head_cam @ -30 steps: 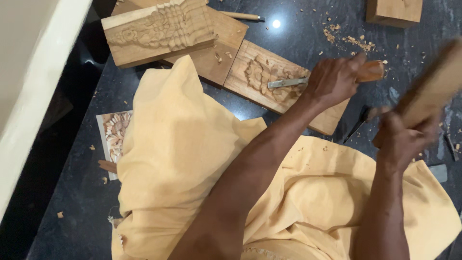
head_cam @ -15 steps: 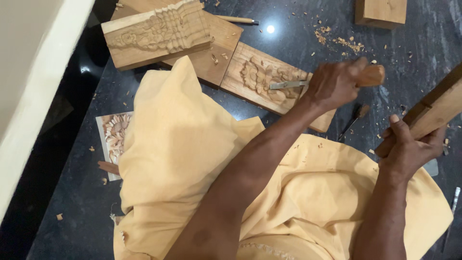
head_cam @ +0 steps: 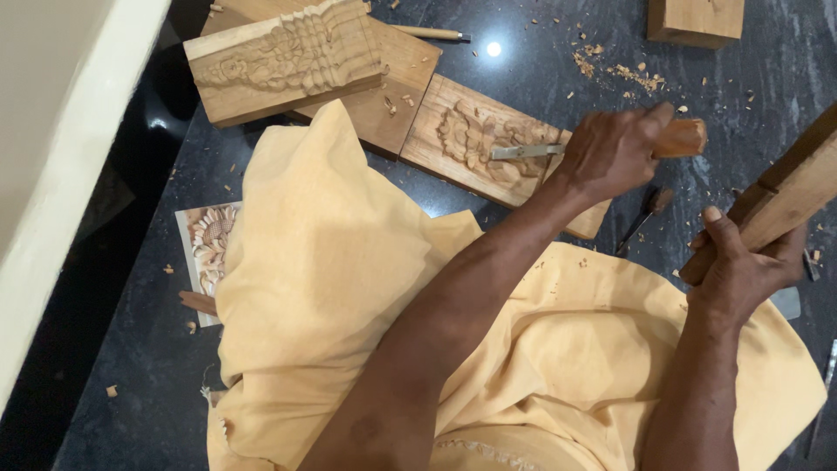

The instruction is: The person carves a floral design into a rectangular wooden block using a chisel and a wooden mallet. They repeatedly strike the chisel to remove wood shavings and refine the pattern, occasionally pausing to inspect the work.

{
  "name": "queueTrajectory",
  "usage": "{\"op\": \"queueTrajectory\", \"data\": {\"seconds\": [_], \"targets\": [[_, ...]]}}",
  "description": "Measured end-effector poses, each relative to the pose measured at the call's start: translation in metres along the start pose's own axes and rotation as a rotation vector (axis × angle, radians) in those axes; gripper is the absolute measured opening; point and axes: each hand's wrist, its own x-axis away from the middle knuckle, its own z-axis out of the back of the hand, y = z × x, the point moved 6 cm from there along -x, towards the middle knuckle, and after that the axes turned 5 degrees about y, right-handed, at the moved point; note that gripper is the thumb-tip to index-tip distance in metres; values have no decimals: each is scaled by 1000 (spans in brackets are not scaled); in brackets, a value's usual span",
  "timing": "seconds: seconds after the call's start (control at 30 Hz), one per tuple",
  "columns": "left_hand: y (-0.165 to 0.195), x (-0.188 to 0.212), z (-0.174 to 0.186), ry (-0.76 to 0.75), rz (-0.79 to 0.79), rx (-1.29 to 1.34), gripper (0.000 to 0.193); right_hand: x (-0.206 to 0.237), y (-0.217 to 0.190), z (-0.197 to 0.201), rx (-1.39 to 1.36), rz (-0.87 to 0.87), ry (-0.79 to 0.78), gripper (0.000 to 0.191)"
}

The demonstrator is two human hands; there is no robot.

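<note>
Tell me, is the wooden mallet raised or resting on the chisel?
Raised: the right hand holds the wooden mallet clear of the chisel.

One head-worn camera looks steeply down, close over the hands and dark floor.

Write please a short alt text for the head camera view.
Seen from above, the left hand holds a wooden-handled chisel against a carved wood panel, while the right hand grips a wooden mallet. Yellow cloth covers the lap; wood chips lie about.
</note>
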Motion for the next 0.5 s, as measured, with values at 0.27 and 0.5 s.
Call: {"op": "queueTrajectory", "data": {"seconds": [0.27, 0.5], "targets": [[-11, 4, -2, 50, -37, -25, 40, -2, 6, 6, -5, -25, 21, 43], [-12, 1, -5, 39, -5, -32, 41, -2, 7, 4, -19, 44, -47, 44]]}}
